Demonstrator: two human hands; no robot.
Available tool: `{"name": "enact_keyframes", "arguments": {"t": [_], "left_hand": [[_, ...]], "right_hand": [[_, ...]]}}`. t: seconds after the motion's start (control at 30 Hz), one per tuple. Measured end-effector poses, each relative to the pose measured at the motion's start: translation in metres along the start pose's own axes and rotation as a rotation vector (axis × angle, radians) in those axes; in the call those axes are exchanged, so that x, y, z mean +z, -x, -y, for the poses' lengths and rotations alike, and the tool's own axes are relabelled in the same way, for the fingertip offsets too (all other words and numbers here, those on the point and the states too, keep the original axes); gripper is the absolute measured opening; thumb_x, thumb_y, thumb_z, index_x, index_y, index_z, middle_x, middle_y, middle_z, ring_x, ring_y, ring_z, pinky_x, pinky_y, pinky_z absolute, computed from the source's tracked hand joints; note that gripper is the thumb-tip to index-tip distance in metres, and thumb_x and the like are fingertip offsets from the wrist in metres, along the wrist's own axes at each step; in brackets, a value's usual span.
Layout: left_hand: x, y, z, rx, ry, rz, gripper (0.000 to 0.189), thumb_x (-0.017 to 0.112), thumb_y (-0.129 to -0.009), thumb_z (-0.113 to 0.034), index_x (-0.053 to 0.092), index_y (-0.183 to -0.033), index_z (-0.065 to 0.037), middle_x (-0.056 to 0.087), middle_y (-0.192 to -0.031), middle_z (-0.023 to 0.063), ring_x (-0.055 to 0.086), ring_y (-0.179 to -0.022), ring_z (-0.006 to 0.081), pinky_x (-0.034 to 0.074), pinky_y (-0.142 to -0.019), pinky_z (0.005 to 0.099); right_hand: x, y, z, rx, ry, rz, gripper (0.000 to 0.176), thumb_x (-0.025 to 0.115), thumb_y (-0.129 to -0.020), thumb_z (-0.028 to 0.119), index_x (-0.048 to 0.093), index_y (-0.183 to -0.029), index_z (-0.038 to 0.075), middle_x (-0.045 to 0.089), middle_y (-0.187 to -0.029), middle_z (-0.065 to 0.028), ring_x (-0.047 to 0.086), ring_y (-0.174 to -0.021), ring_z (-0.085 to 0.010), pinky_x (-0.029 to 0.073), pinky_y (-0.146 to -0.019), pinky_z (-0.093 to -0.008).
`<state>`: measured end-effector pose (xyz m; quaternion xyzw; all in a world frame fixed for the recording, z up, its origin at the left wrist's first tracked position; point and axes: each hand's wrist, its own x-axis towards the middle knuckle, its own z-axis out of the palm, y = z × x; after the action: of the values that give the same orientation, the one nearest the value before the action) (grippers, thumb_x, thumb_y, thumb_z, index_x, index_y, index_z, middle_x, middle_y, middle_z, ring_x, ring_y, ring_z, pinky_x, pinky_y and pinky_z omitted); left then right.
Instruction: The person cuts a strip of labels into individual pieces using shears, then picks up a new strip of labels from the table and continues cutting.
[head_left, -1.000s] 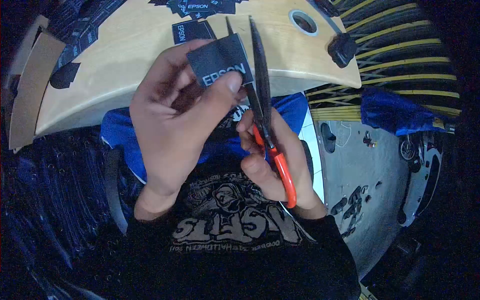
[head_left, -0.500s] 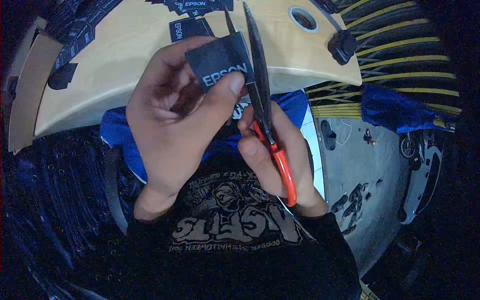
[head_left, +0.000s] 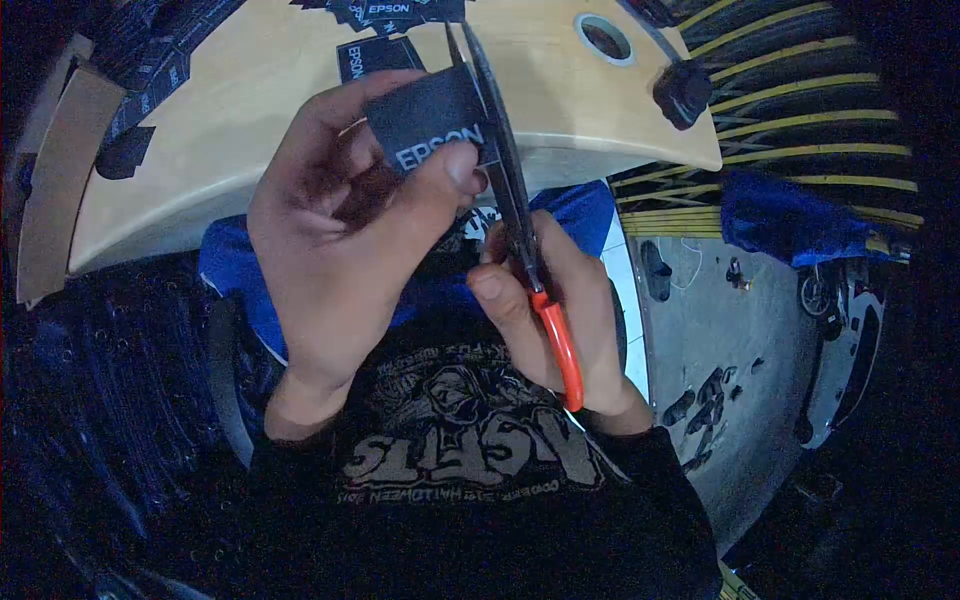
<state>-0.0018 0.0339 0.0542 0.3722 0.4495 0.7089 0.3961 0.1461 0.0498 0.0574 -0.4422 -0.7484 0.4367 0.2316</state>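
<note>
Head view: our left hand (head_left: 335,265) pinches a flat black white-lettered square (head_left: 420,115), its side seemingly not cut through, while our right hand (head_left: 592,318) grips red-handled metal scissors (head_left: 558,345).

EPSON marks black labels (head_left: 420,112), HALLOWEEN the shirt (head_left: 460,540).

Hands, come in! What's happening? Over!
Left hand: pinching flat black rectangular EPSON label, thumb partly covering lettering. Right hand: red-handled metal scissors, blades at label's edge.

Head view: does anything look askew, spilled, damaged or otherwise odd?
No clear spill or damage. Black EPSON labels lie askew, overlapping rather than squarely stacked, toward the far side of the table. Dark items, too dim to identify, look untidily scattered on the floor.
</note>
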Motion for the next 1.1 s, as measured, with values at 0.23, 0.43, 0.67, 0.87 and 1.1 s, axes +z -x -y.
{"name": "enact_keyframes", "arguments": {"t": [0.23, 0.43, 0.67, 0.87, 1.1], "left_hand": [[-0.002, 0.0, 0.002, -0.008, -0.006, -0.005, 0.038, 0.059, -0.08, 0.002, 0.048, -0.117, 0.006, 0.063, -0.087, 0.011, 0.061, -0.072, 0.0151, 0.05, -0.067, 0.0267], [0.0, 0.0, -0.001, -0.014, -0.014, -0.034, 0.039, 0.058, -0.08, 0.003, 0.048, -0.117, 0.005, 0.062, -0.09, 0.0112, 0.061, -0.072, 0.0152, 0.051, -0.067, 0.027], [-0.002, 0.001, -0.002, -0.064, -0.029, -0.01, 0.041, 0.056, -0.081, 0.002, 0.045, -0.121, 0.005, 0.061, -0.093, 0.0115, 0.059, -0.077, 0.0148, 0.048, -0.071, 0.0257], [-0.007, -0.002, -0.003, -0.081, -0.081, 0.012, 0.041, 0.055, -0.082, 0.0, 0.045, -0.121, 0.005, 0.061, -0.095, 0.0105, 0.058, -0.079, 0.0146, 0.047, -0.071, 0.026], [-0.007, -0.004, -0.001, -0.088, -0.081, -0.012, 0.041, 0.055, -0.083, -0.001, 0.045, -0.122, 0.004, 0.061, -0.097, 0.009, 0.058, -0.081, 0.0136, 0.048, -0.071, 0.0265]], "right_hand": [[0.003, -0.001, -0.003, -0.045, 0.032, -0.006, 0.034, 0.069, -0.079, 0.025, 0.052, -0.096, 0.001, 0.062, -0.071, -0.0178, 0.065, -0.069, -0.0345, 0.049, -0.057, -0.0357], [0.004, 0.0, -0.003, 0.019, 0.023, -0.025, 0.034, 0.065, -0.082, 0.034, 0.054, -0.086, 0.002, 0.053, -0.06, -0.0078, 0.055, -0.056, -0.015, 0.043, -0.053, -0.0283], [0.004, -0.001, -0.004, -0.004, 0.054, -0.039, 0.032, 0.071, -0.078, 0.029, 0.051, -0.08, 0.004, 0.049, -0.051, -0.0091, 0.054, -0.045, -0.0239, 0.041, -0.046, -0.0295], [0.007, -0.002, -0.006, -0.034, 0.053, -0.057, 0.033, 0.071, -0.077, 0.03, 0.05, -0.08, 0.004, 0.048, -0.051, -0.0088, 0.053, -0.042, -0.0227, 0.039, -0.044, -0.0287], [0.007, -0.004, -0.009, -0.021, 0.1, -0.039, 0.032, 0.072, -0.077, 0.029, 0.051, -0.081, 0.005, 0.048, -0.051, -0.0083, 0.054, -0.043, -0.0228, 0.04, -0.044, -0.0292]]}}
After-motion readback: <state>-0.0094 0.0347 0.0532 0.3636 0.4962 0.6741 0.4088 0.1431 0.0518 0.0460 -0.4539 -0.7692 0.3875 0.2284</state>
